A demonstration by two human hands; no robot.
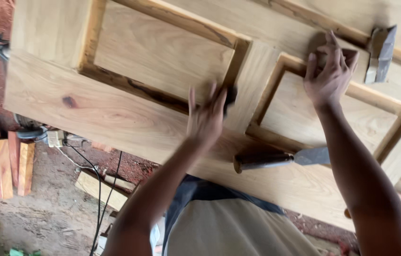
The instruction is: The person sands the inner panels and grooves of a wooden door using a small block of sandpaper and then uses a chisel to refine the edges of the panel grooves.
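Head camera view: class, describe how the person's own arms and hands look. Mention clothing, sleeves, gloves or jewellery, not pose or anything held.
Both arms are bare from the frame's lower edge to the fingers: no sleeves in view. The left hand and right hand wear no gloves, and no watch, ring or bracelet shows. The left hand is motion-blurred. Below is a beige garment with a dark blue collar.

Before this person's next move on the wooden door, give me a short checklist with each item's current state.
1. Left hand on the panel frame of the door: ok, though blurred.
2. What the left hand holds: cannot tell; only a dark bit shows at the fingertips.
3. Right hand pressed flat on a brown piece, likely sandpaper: ok.
4. Chisel lying on the door, apart from both hands: ok.
5. Metal tool at the far edge, untouched: ok.
6. Cables on the ground, under the door's edge: not ok.
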